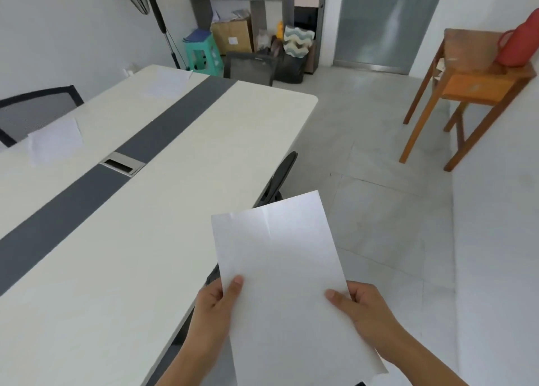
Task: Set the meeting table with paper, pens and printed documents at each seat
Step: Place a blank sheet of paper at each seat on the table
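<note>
I hold blank white paper [283, 272] upright in front of me, just past the right edge of the long cream meeting table [204, 152]. My left hand [215, 304] pinches its left edge with the thumb on top. My right hand [358, 307] pinches its right edge the same way. Whether it is one sheet or several, I cannot tell. One white sheet [55, 143] lies at the table's far left side, and another sheet [166, 84] lies near the far end. No pens show.
A dark strip with a metal cable hatch [122, 164] runs down the table's middle. Black chairs stand at the left [35, 111], the far end [250, 68] and under the right edge [280, 175]. A wooden side table [466, 88] with a red flask stands at the right wall.
</note>
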`<state>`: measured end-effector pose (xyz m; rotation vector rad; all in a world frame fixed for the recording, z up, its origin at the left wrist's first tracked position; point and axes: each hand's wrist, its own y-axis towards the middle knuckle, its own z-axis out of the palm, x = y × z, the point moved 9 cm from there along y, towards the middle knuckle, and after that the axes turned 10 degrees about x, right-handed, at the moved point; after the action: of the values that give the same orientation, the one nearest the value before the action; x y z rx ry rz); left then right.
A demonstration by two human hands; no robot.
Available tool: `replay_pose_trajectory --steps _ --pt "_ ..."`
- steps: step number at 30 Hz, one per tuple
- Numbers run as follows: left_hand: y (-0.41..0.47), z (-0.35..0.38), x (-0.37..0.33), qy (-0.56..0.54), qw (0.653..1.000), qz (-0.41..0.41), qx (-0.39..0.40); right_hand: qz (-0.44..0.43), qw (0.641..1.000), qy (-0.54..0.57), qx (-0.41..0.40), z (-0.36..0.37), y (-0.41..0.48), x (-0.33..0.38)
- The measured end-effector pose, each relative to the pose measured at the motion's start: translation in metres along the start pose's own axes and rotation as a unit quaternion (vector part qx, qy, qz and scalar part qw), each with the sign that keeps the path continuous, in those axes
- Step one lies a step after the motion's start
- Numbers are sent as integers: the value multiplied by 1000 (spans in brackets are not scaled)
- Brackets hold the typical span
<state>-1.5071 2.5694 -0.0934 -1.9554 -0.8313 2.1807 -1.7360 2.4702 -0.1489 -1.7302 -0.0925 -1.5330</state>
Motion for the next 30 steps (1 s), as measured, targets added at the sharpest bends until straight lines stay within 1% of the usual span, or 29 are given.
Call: replay_pose_trajectory --steps 3,5,8,11,14,18,21,25,27,30 --pt "32 7 -25 34 998 7 -54 -3 999 -42 9 -46 48 37" --pt "48 12 -40 51 996 12 -68 -14 997 -74 14 -72 83 65" --pt "57 10 -47 42 993 15 -111 -38 991 -125 18 -94 140 107" --pt "55 2 -48 36 988 11 -153 -52 987 -146 42 -86 197 143" --pt "55 -11 -44 33 983 -4 -183 -67 982 -160 67 -61 251 176" --pt "71 -34 -34 35 980 -23 -194 -85 973 -194 93 -16 320 207" --pt "90 -52 -34 30 980 -32 -195 -63 970 -217 85 5 371 214" --pt "116 -75 -45 35 977 -20 -211 -27 960 -267 77 30 430 213" --pt "127 -86 -48 43 975 -15 -217 -5 953 -296 66 37 458 203" --pt "130 -95 -45 36 973 -34 -223 48 940 -335 50 39 496 175"
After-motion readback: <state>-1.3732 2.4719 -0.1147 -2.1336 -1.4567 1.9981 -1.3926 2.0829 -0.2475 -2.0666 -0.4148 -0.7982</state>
